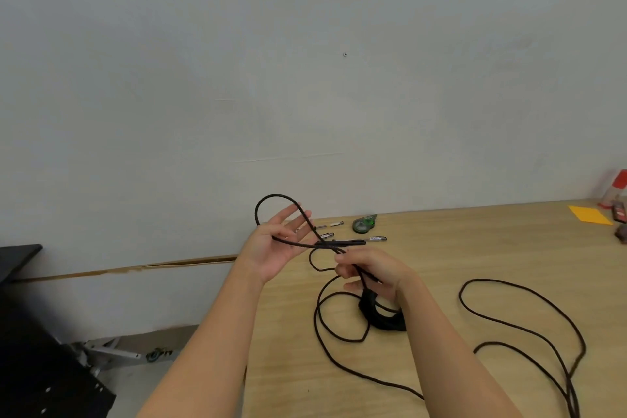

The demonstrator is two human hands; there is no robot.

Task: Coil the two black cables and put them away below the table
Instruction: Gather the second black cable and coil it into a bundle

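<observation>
Black cable (278,195) across flat left grip (271,244), inside curled right grip (371,270)

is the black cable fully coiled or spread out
Partly coiled: right hand grips a small cable bundle; long loose loops lie spread across the table.

Views: one. Head camera, wide-angle, worn by the person, sited over the near left corner of the worktop (475,248). Faces forward and slightly down toward the far edge; the wall (305,78) fills the upper half. Frame tilted, the far edge rising to the right. Range: close, left hand (271,248) and right hand (373,275) just below mid-frame, forearms entering from below. The black cable (383,319) runs off the bottom.
</observation>
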